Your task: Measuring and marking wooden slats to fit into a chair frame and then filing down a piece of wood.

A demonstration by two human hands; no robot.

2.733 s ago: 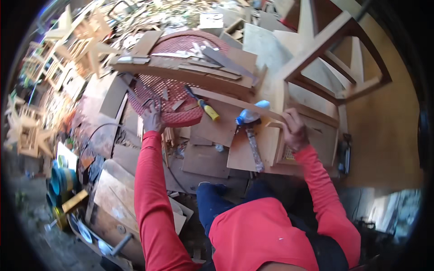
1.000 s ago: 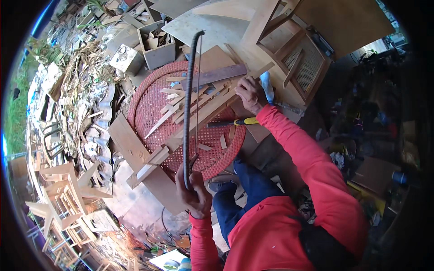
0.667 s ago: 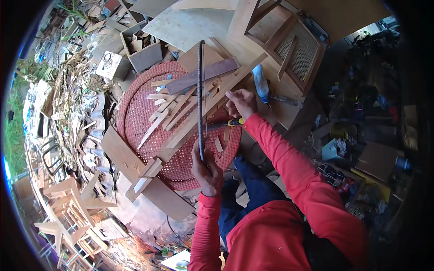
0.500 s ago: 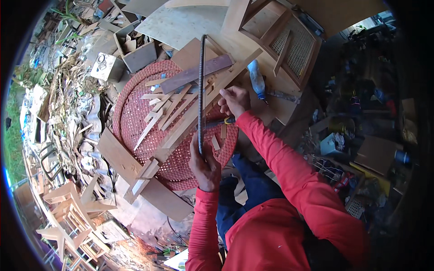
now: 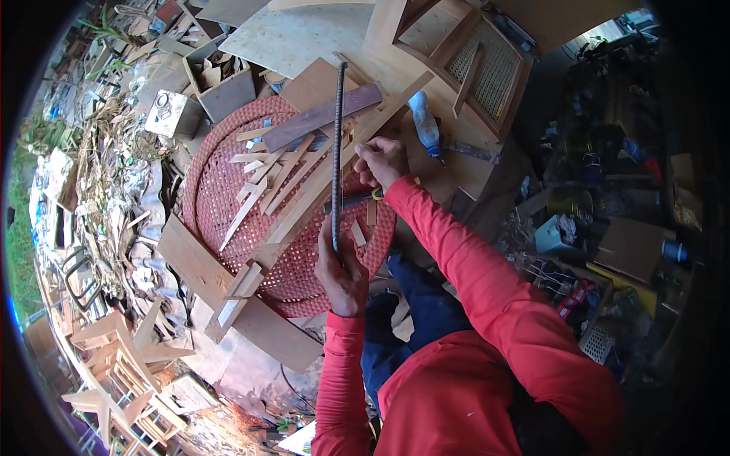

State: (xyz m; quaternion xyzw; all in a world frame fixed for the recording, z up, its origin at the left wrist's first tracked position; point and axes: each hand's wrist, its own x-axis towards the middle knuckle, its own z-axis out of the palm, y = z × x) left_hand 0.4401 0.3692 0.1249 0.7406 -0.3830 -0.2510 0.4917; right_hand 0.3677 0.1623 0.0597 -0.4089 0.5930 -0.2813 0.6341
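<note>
My left hand point(image 5: 342, 277) is closed round the lower end of a long, dark, ribbed metal rod point(image 5: 338, 144), which rises away from me in a slight curve over the woven seat. My right hand point(image 5: 382, 160) is closed in a pinch just right of the rod; whatever its fingertips hold, if anything, is too small to make out. Beneath both hands lies a round red woven seat point(image 5: 209, 171), strewn with thin wooden strips point(image 5: 286, 178), a long wooden bar point(image 5: 304, 216) and a purplish board point(image 5: 323, 118). A yellow-and-dark handle point(image 5: 376, 194) shows partly under my right wrist.
A plastic bottle point(image 5: 423, 124) with a blue cap lies right of the seat. Beyond it rests a wooden frame with cane mesh point(image 5: 480, 68). Scrap wood and debris point(image 5: 106, 182) cover the left ground, with a box of offcuts point(image 5: 226, 90). Dark clutter point(image 5: 601, 251) fills the right.
My right hand has shifted a little left, closer to the rod, its fingers drawn together more tightly. My left hand keeps its hold on the rod. The whole view has moved slightly.
</note>
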